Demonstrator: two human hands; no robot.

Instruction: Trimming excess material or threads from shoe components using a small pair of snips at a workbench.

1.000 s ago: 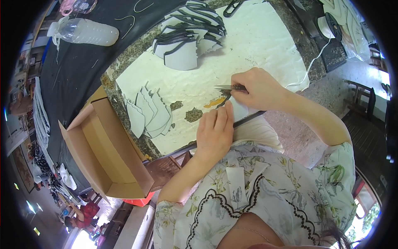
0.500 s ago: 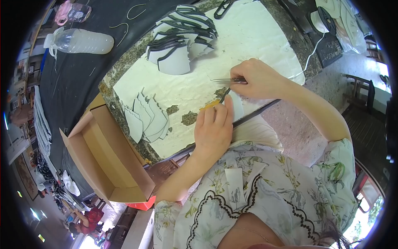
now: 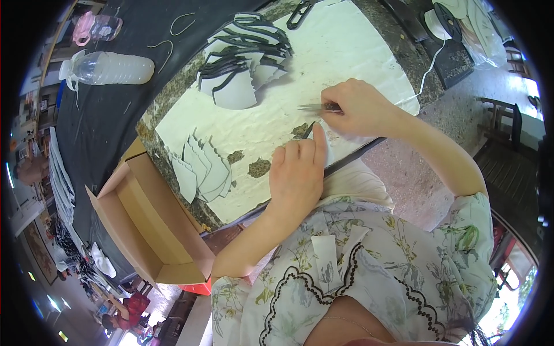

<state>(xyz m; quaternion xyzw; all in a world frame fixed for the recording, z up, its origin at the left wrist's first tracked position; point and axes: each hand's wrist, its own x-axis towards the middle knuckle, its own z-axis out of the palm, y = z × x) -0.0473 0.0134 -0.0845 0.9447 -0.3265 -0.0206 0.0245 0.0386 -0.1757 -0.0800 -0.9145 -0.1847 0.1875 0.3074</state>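
My left hand (image 3: 297, 173) lies at the near edge of the white work sheet (image 3: 277, 118), holding down a white curved piece with a dark edge (image 3: 330, 151). Its index finger stretches along the piece; its thumb is hidden. Closed round a thin, pointed metal tool (image 3: 314, 108) is my right hand (image 3: 359, 108), just beyond that piece. The tool's tips point left, and its exact kind is unclear. Farther off, several white pieces with black edging (image 3: 235, 95) are stacked in overlapping rows. Plain white pieces (image 3: 205, 170) fan out to the left.
An open cardboard box (image 3: 150, 219) sits left of the work surface. Beyond it are a plastic bottle (image 3: 109, 68) and a pink-lidded jar (image 3: 95, 29) on black cloth. A black-handled cutter (image 3: 299, 14) lies at the far edge, a thread spool (image 3: 440, 26) at far right.
The view has shifted slightly. The yellow spot by my left fingers no longer shows, and less of the piece is visible beside them. My right hand keeps its grip on the metal tool.
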